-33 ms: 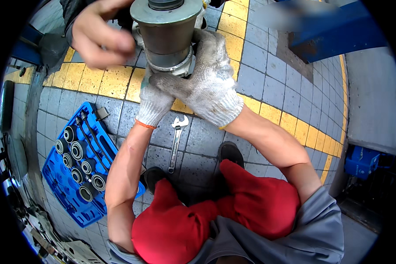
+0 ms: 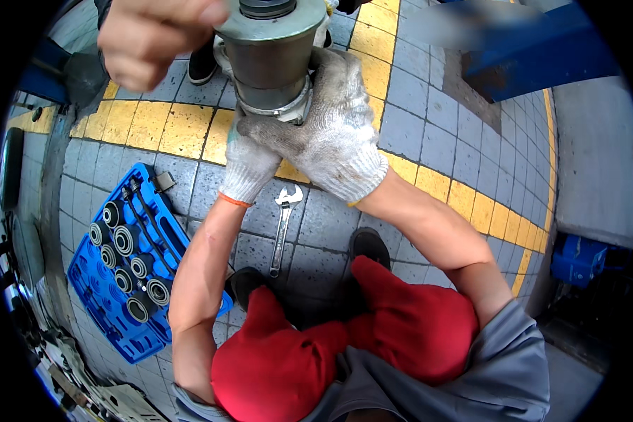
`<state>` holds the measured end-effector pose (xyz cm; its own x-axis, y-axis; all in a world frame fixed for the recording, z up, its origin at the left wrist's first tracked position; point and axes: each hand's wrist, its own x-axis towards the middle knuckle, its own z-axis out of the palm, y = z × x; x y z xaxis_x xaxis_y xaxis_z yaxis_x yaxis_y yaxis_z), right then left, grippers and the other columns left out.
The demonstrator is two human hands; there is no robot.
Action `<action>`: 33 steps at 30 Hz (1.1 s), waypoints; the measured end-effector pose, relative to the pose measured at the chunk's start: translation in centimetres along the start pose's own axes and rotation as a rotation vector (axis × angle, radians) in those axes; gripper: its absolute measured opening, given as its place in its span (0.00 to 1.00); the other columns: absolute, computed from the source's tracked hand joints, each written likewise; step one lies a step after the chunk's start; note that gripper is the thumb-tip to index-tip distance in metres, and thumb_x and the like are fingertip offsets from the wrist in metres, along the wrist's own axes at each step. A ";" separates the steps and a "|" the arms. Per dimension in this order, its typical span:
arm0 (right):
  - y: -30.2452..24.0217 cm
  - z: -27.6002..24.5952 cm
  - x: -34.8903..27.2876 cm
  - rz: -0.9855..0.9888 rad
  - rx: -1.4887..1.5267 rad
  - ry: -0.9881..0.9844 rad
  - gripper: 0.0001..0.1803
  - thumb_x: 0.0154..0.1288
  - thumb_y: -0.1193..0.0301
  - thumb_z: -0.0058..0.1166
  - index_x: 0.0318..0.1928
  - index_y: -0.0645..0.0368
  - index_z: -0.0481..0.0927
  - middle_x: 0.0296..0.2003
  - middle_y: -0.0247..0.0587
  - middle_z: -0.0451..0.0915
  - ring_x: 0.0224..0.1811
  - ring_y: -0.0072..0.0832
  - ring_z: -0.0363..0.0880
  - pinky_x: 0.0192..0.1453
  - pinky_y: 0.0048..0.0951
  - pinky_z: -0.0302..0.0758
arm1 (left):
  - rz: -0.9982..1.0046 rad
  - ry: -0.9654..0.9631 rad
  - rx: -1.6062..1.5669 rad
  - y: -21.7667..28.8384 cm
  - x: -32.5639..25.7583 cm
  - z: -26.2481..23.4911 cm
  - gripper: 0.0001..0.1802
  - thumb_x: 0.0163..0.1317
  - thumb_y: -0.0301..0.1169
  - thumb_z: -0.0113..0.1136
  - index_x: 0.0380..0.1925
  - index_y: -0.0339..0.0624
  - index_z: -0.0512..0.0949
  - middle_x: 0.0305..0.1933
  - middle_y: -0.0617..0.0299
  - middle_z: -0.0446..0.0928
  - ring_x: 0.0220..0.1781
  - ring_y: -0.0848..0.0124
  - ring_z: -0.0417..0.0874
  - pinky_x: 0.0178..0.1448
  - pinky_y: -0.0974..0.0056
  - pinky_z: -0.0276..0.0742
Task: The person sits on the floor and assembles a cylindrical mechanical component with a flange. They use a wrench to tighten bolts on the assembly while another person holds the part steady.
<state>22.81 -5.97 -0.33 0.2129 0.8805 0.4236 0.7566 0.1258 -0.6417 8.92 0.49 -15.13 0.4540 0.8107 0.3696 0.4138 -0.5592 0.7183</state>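
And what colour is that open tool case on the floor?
The tool case is bright blue; it shows best in the head view, on the left.

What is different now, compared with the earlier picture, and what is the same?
The other person's bare hand has moved up and slightly left in the view, uncovering a dark shoe. No grasp visibly changed. The gloved left hand and right hand stay at the metal cylinder; the wrench and blue case lie as before.
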 end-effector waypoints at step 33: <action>-1.9 3.3 1.4 0.121 -0.055 0.366 0.51 0.45 0.53 0.83 0.61 0.68 0.66 0.51 0.54 0.78 0.53 0.44 0.81 0.58 0.46 0.77 | -0.236 0.069 -0.461 5.9 2.9 -2.6 0.43 0.44 0.42 0.84 0.57 0.34 0.72 0.48 0.39 0.84 0.52 0.43 0.87 0.54 0.50 0.85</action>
<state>19.64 -3.50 -0.59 0.5014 0.6650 0.5535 0.7426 -0.0025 -0.6697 10.61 0.04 -8.30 0.3306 0.9238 0.1934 0.1012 -0.2384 0.9659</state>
